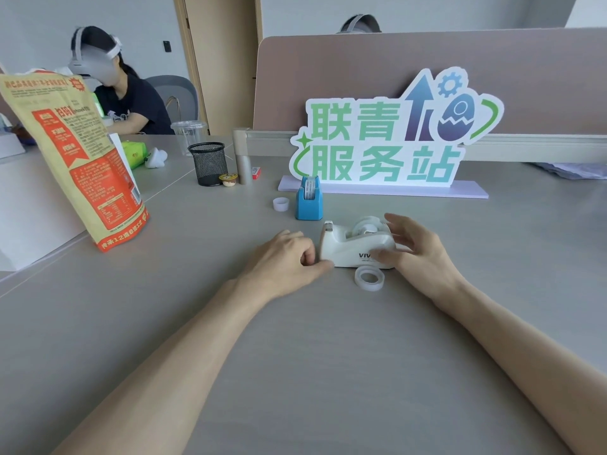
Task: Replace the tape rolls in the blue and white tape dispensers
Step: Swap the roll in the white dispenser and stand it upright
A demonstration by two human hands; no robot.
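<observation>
A white tape dispenser (348, 249) stands on the grey desk with a clear roll (366, 226) seated in its cradle. My left hand (284, 261) rests curled on the desk, its thumb and fingertips touching the dispenser's front left corner. My right hand (415, 247) is spread around the dispenser's right end, fingers apart, thumb across its side. A loose clear tape roll (369, 278) lies flat just in front of the dispenser. Behind stands a blue dispenser (309, 203) holding a printed roll. A small white tape core (281, 204) sits to its left.
A large cut-out sign (394, 133) on a flat base stands behind the dispensers. At the left are a tall orange paper bag (78, 152), a black mesh pen cup (208, 164) and a small round container (228, 179). A person sits at the far left desk.
</observation>
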